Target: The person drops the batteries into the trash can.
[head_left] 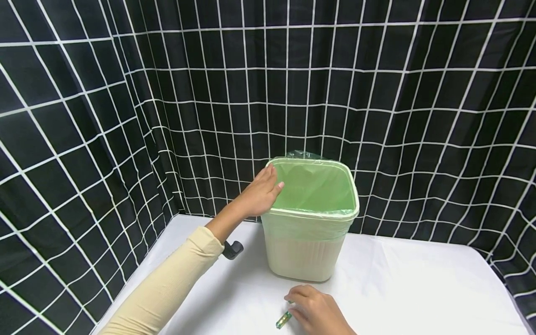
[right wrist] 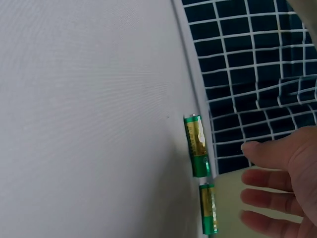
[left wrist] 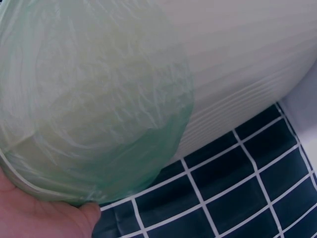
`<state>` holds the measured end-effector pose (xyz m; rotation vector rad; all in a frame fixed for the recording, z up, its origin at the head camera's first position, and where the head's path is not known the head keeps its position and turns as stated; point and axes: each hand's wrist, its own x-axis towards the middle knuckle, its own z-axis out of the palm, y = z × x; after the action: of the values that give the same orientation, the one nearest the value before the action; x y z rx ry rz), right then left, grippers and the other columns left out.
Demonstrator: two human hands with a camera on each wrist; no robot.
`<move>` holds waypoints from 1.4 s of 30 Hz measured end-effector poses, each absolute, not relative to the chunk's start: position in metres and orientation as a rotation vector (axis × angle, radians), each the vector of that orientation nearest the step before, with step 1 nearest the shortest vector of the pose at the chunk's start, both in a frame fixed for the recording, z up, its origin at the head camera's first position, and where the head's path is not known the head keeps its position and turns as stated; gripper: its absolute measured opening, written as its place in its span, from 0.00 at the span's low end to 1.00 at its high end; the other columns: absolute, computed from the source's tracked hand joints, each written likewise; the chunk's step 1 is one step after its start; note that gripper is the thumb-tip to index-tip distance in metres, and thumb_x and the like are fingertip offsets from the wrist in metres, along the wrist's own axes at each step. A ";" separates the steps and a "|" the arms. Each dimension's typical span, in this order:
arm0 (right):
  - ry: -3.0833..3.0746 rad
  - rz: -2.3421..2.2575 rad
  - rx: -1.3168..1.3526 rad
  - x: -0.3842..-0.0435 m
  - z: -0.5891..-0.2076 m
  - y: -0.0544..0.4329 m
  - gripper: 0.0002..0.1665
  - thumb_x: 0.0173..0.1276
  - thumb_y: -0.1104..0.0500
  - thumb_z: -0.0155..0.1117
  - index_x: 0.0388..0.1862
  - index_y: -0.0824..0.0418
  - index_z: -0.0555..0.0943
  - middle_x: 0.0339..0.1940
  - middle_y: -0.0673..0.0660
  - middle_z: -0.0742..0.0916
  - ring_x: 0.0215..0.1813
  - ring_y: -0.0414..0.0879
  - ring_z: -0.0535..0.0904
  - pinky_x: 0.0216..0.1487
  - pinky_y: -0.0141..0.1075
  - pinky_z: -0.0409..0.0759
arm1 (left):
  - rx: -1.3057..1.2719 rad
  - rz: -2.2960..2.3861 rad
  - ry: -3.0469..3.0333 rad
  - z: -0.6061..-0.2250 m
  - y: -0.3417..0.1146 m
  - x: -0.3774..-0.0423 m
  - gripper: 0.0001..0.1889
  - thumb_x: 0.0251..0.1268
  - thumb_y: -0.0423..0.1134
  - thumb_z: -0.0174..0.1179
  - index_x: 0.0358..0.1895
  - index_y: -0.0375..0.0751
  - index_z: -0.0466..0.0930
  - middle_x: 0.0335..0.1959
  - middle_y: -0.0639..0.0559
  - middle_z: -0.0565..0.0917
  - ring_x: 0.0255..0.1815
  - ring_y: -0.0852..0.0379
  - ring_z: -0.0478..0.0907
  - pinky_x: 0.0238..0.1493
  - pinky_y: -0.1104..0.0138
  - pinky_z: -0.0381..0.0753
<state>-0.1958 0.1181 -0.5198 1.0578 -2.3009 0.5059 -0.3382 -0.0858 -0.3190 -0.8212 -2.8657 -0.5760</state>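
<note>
A cream waste bin (head_left: 299, 258) stands upright on the table, fitted with a green bin liner (head_left: 314, 186) folded over its rim. My left hand (head_left: 259, 191) rests on the bin's left rim, fingers extended and thumb over the opening. The left wrist view shows part of that hand (left wrist: 44, 213) against the liner's edge. Two green-and-gold batteries lie end to end in the right wrist view, an upper battery (right wrist: 196, 146) and a lower battery (right wrist: 208, 208). My right hand (right wrist: 277, 183) is beside them with spread, relaxed fingers, apart from both. In the head view, its fingers partly hide one battery.
A white cloth covers the table (head_left: 402, 279). Black curtains with a white grid (head_left: 234, 93) hang behind the bin and along the left side. A small black rounded object (head_left: 232, 250) shows beside the left forearm.
</note>
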 end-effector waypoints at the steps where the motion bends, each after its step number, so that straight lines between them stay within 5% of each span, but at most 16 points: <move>1: -2.326 0.509 1.060 -0.196 -0.521 0.118 0.17 0.49 0.61 0.82 0.40 0.55 0.89 0.43 0.47 0.88 0.46 0.43 0.86 0.43 0.38 0.86 | -0.820 -0.575 -2.864 -0.319 -0.086 -0.338 0.34 0.86 0.50 0.29 0.79 0.24 0.43 0.82 0.33 0.41 0.84 0.43 0.35 0.82 0.59 0.35; 14: -2.361 0.497 1.123 -0.202 -0.538 0.121 0.21 0.43 0.66 0.82 0.39 0.54 0.89 0.42 0.48 0.88 0.45 0.42 0.85 0.41 0.37 0.86 | -0.811 -0.577 -2.864 -0.318 -0.086 -0.339 0.34 0.86 0.49 0.29 0.79 0.24 0.43 0.82 0.34 0.41 0.84 0.43 0.35 0.82 0.57 0.37; 23: -2.556 0.552 1.129 -0.198 -0.535 0.117 0.14 0.53 0.64 0.80 0.40 0.57 0.90 0.45 0.52 0.89 0.49 0.46 0.86 0.48 0.40 0.86 | -0.812 -0.589 -2.870 -0.319 -0.086 -0.338 0.34 0.86 0.50 0.29 0.79 0.24 0.43 0.82 0.34 0.41 0.84 0.43 0.35 0.82 0.58 0.37; 42: -2.703 0.533 1.117 -0.196 -0.533 0.114 0.08 0.54 0.61 0.80 0.33 0.53 0.90 0.39 0.45 0.87 0.48 0.44 0.86 0.47 0.36 0.86 | -0.813 -0.590 -2.859 -0.318 -0.085 -0.336 0.34 0.86 0.49 0.30 0.78 0.24 0.44 0.82 0.33 0.42 0.84 0.42 0.36 0.82 0.56 0.37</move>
<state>-0.1960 0.1144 -0.5326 1.1173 -2.7035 0.5334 -0.3359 -0.0849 -0.3183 -0.8130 -2.8586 -0.5900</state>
